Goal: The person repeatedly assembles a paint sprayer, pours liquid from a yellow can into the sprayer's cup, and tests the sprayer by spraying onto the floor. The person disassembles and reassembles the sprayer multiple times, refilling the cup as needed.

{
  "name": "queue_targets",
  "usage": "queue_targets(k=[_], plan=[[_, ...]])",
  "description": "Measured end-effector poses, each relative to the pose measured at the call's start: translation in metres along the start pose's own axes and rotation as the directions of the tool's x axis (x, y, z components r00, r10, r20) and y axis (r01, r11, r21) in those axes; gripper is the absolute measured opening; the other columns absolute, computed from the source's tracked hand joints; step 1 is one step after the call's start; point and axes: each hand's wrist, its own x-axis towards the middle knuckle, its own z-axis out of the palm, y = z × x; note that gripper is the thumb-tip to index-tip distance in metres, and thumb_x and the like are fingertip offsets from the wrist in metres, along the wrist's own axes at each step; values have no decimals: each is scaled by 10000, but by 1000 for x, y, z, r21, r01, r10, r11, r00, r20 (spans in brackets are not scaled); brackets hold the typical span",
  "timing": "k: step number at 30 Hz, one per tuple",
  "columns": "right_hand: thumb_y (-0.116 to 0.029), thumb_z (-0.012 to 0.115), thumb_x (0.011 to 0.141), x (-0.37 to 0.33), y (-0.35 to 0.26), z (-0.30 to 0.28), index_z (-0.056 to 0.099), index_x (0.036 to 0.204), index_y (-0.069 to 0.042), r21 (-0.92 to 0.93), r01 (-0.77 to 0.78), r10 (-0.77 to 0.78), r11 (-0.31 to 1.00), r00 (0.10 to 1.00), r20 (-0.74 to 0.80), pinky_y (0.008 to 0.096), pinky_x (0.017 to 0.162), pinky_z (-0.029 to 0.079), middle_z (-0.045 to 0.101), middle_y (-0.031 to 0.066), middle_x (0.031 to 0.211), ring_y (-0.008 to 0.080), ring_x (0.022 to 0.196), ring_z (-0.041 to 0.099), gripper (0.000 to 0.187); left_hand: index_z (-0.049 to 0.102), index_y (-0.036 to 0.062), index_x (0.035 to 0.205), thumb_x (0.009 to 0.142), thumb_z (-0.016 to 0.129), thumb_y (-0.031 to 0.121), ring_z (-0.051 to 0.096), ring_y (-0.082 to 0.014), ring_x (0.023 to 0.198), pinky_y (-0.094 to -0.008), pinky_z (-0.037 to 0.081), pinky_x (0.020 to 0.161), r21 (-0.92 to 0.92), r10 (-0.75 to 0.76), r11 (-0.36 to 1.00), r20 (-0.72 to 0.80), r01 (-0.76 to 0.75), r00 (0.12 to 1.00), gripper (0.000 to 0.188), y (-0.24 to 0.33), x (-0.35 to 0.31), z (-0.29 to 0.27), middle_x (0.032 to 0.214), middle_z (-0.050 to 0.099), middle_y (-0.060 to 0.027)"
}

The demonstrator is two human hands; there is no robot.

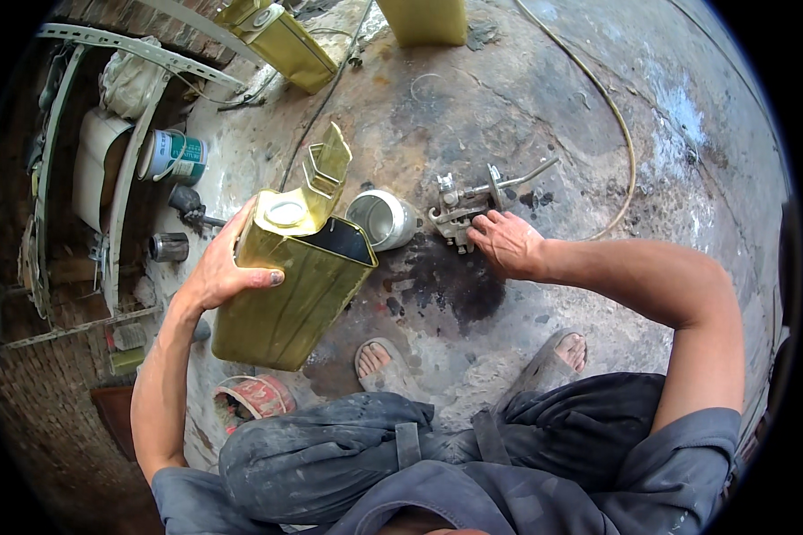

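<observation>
A tall yellow-gold metal can (285,294) with a rectangular body stands tilted in the left hand (216,267); its top is cut and bent up as a flap, and a round cap sits beside the opening. Two more yellow cans lie at the top: one (281,40) on its side at the left, one (426,20) cut off by the upper edge. A round tin (174,156) with a white and green label lies on its side at the left.

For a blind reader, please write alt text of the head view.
A squatting person's left hand holds a yellow metal can with its top cut open, while the right hand touches a metal valve on the stained concrete floor. A small tin lies between them.
</observation>
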Motion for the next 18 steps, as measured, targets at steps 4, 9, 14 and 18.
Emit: queue_targets(k=[4, 9, 14, 18], plan=[[-184, 624, 894, 6, 1, -2, 590, 1270, -47, -56, 15, -13, 998, 999, 30, 415, 933, 499, 603, 128, 1227, 286, 1142, 581, 402, 256, -51, 1609, 632, 863, 405, 413, -265, 1464, -365, 278, 1222, 39, 8, 999, 18, -8, 1000, 1237, 11, 3, -1, 1576, 438, -200], [-192, 587, 930, 11, 1, 5, 558, 1312, -33, -76, 23, -23, 997, 1000, 4, 407, 919, 508, 629, 122, 1175, 284, 1126, 600, 414, 310, -43, 1587, 673, 887, 358, 410, -293, 1474, -382, 282, 1230, 93, 5, 996, 29, -8, 1000, 1152, 15, 6, -5, 1575, 440, -207], [-188, 571, 949, 18, -2, 4, 505, 1380, -38, -63, 8, -5, 998, 998, 55, 408, 906, 520, 629, 142, 1202, 290, 1093, 634, 461, 301, -63, 1583, 673, 892, 358, 419, -304, 1468, -379, 286, 1230, 122, -6, 992, 49, 0, 999, 1164, 17, 9, -9, 1567, 444, -231], [-178, 562, 963, 21, -2, -1, 490, 1375, -56, -70, 1, 5, 998, 997, 78, 411, 892, 530, 636, 146, 1207, 297, 1093, 651, 436, 293, -69, 1584, 670, 896, 362, 421, -309, 1466, -377, 287, 1230, 150, -14, 989, 57, 6, 998, 1176, 16, 12, -11, 1564, 444, -240]])
